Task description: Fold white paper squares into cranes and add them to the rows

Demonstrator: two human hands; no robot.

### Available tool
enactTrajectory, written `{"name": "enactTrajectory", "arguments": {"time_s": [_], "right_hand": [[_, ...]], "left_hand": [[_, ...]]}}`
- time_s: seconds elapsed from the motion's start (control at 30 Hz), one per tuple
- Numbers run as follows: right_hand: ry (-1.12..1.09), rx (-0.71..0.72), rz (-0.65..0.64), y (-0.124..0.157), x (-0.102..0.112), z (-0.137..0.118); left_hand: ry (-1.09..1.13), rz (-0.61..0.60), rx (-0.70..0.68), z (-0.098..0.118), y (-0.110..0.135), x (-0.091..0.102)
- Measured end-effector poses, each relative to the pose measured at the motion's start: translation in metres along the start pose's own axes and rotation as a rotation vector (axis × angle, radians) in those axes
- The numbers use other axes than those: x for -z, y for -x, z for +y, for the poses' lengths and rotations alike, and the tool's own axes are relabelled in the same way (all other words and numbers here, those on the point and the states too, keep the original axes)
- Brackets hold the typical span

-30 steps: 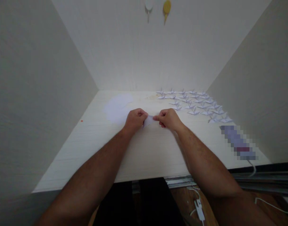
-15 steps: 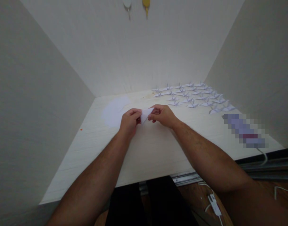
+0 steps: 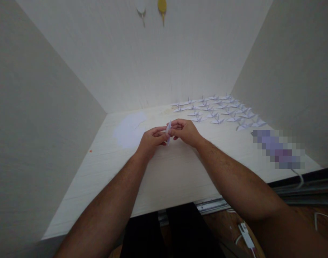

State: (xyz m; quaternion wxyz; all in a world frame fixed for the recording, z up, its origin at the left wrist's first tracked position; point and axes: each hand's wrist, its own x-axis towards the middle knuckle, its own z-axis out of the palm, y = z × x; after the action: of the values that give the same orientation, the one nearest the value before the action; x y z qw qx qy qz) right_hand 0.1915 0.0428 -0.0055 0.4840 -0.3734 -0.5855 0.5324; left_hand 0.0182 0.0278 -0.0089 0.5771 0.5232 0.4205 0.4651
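Observation:
A small piece of folded white paper (image 3: 168, 132) is held upright over the middle of the table, seen nearly edge-on. My left hand (image 3: 152, 141) pinches it from the left, thumb in front and fingers behind. From the other side my right hand (image 3: 184, 131) grips the same paper between thumb and fingers. Some of its folds are hidden by my fingertips. Beyond my right hand, several folded paper cranes (image 3: 197, 117) stand in rows. To the left of my left hand lies a spread of loose white paper sheets (image 3: 129, 130).
The pale table (image 3: 169, 186) is closed in by walls on three sides. A blurred-out device (image 3: 276, 148) with a cable (image 3: 298, 176) lies at the right. An orange speck (image 3: 90, 151) is near the left edge. Two hooks, one yellow (image 3: 162, 7), hang on the back wall.
The folded paper has turned from showing a flat triangular face to standing nearly edge-on. My left hand has shifted right, closer to my right hand. The view has tilted slightly.

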Motion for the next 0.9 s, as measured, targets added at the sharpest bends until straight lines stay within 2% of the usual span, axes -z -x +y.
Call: {"name": "enactTrajectory", "arguments": {"time_s": [0.43,0.7,0.8,0.9], "right_hand": [[0.039,0.004,0.003,0.0023,-0.0007,-0.0016],[0.072,-0.015,0.02,0.0009,0.0011,-0.0017],[0.144,-0.014,0.068,-0.0009,0.0004,0.0017],[0.335,0.061,0.143,-0.0016,-0.0019,0.005]], "left_hand": [[0.076,-0.035,0.027,-0.0024,0.0001,0.0008],[0.071,0.006,0.022,-0.0018,-0.0006,0.0006],[0.036,0.072,-0.011,-0.0013,-0.0004,-0.002],[-0.074,0.183,-0.065,-0.0007,0.0002,-0.0063]]}}
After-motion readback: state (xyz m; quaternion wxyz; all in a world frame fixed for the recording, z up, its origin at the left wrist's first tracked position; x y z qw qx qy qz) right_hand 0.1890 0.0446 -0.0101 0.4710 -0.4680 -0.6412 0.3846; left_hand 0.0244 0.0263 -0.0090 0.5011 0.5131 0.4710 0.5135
